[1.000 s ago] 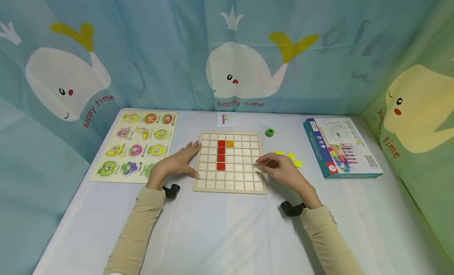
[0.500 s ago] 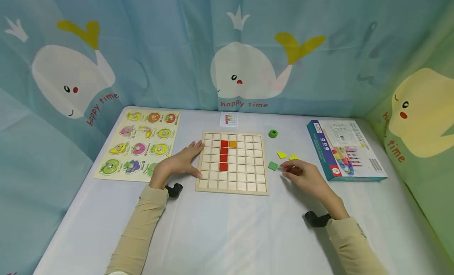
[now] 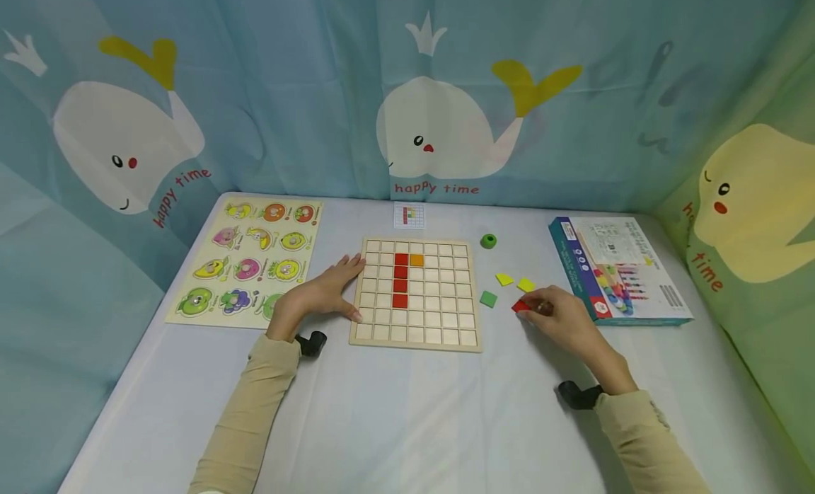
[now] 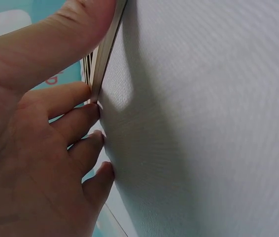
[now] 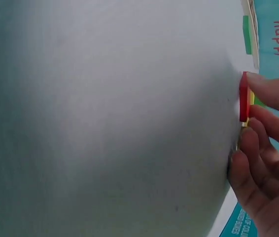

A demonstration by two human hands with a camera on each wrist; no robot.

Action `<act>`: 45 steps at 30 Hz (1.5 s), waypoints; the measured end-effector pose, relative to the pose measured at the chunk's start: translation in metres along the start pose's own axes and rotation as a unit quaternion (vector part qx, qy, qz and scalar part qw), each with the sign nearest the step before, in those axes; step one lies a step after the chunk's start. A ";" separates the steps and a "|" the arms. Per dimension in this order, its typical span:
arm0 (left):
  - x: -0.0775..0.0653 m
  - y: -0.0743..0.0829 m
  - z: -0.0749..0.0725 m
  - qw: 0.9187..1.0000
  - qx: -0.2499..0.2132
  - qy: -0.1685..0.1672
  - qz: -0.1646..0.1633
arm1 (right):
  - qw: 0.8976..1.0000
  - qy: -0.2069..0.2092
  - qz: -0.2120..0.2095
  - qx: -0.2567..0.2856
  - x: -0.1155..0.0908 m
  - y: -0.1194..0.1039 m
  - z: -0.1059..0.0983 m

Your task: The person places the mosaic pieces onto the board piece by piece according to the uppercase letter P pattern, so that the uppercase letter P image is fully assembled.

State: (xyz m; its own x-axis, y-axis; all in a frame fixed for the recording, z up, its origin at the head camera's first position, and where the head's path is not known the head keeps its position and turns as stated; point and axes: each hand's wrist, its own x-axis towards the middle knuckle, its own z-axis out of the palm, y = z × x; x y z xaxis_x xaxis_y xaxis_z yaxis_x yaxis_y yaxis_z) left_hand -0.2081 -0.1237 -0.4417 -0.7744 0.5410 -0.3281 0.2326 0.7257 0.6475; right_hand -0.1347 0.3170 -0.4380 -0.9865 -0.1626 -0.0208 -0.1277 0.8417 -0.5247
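My left hand (image 3: 322,290) rests at the left edge of a wooden grid board (image 3: 442,340), thumb and fingers spread along its rim. A column of red square tiles (image 3: 400,285) and one orange tile (image 3: 417,260) sit in the board's cells. To the right of the board, my right hand (image 3: 563,320) pinches a red tile (image 3: 520,306) between thumb and index finger, low over the table. The right wrist view shows this red tile (image 5: 244,96) edge-on at the fingertips. A green tile (image 3: 488,299) and two yellow tiles (image 3: 504,279) lie nearby.
Behind the board lies a small pattern card (image 3: 409,215). A green ring-shaped bead (image 3: 488,240) stands at the board's back right. On the left is a fruit puzzle board (image 3: 219,317), on the right a flat toy box (image 3: 656,267). Printed curtains enclose the table.
My right hand has moved from the board's right edge to the right, and a green tile now lies on the table there. The fingers now hold a red tile. My left hand stays put.
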 end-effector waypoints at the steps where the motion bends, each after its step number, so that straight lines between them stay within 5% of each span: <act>1: 0.000 0.000 0.000 1.000 -0.001 0.000 -0.001 | 1.000 0.000 0.001 -0.003 0.001 0.000 0.000; 15: -0.002 -0.001 0.001 1.000 -0.002 0.004 -0.001 | 1.000 -0.014 0.014 0.024 0.006 -0.013 0.008; 36: -0.004 0.003 0.000 1.000 -0.002 0.005 -0.001 | 0.989 0.010 -0.040 0.145 0.010 -0.043 0.028; 45: -0.003 0.003 0.000 1.000 0.000 0.006 -0.002 | 0.985 -0.019 -0.047 0.166 0.017 -0.055 0.036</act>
State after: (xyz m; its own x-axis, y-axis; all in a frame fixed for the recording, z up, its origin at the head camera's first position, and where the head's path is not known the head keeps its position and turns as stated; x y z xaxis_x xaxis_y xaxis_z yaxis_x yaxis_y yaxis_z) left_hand -0.2049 -0.1229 -0.4385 -0.7824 0.5327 -0.3227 0.2296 0.7283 0.6456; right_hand -0.1410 0.2490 -0.4402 -0.9662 -0.2574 0.0127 -0.1723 0.6085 -0.7746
